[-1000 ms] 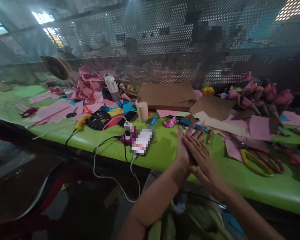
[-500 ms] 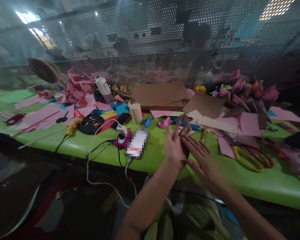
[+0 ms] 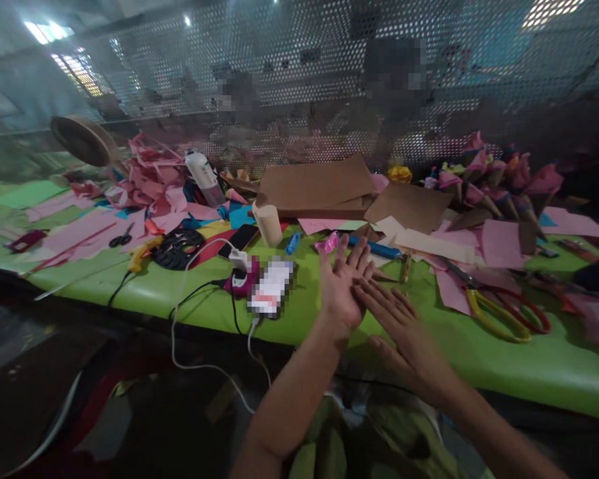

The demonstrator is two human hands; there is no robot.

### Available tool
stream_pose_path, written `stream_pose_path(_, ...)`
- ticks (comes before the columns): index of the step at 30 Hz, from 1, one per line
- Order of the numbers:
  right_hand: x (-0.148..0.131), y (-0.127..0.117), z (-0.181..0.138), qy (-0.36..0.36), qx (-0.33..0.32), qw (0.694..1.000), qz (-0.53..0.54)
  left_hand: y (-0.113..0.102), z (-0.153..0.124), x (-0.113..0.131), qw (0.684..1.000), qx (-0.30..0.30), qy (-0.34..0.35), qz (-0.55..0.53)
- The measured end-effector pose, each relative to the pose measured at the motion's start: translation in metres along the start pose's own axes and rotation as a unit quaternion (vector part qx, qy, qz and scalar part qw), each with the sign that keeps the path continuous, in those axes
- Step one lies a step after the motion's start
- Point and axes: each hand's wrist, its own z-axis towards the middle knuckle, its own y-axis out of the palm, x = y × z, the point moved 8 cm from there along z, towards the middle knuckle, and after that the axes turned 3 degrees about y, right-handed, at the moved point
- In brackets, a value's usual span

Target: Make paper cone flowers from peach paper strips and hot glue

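Palm up and fingers spread, my left hand is above the front of the green table. My right hand lies palm down beside it, fingers stretched out, their tips touching or overlapping the left palm. No object shows in either hand. Just beyond the left fingertips are a shiny pink wrapped piece and a blue tool handle. A small blue wrapped piece lies to their left. Right of my right hand rest large scissors with a yellow and a red handle loop.
A phone on a white cable lies left of my hands, by a magenta power adapter. Behind are brown cardboard, a cream roll, pink paper and a cluster of paper cones. A perforated metal screen backs the table.
My hands have drawn slightly apart, the left moving a little left and its palm opening more to view. The right fingers have slid down toward the base of the left palm.
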Motion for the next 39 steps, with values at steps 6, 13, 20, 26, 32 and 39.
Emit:
stream_pose_path(6, 0.008, -0.010, 0.008, 0.012, 0.055, 0.998, -0.010, 0.002, -0.003, -0.014, 0.997, 0.007, -0.070, -0.032)
stream_pose_path(13, 0.022, -0.030, 0.013, 0.037, 0.181, 0.982, 0.041, 0.004, -0.007, -0.007, 0.994, 0.020, -0.060, -0.091)
stream_pose_path(20, 0.059, -0.043, 0.029, 0.160, 0.183, 0.944, 0.221, -0.006, 0.002, 0.005, 0.999, 0.020, -0.006, -0.028)
stream_pose_path(26, 0.123, -0.036, 0.043, 0.272, 0.141, 0.886, 0.347, -0.061, 0.008, 0.015, 0.981, 0.169, 0.063, 0.072)
stream_pose_path(32, 0.138, -0.004, 0.055, 0.301, 0.034, 0.882, 0.360, -0.069, -0.012, -0.033, 0.986, 0.163, -0.017, 0.028)
stream_pose_path(39, 0.126, 0.012, 0.049, 0.288, -0.002, 0.878, 0.382, -0.060, 0.006, -0.042, 0.991, 0.126, -0.005, 0.036)
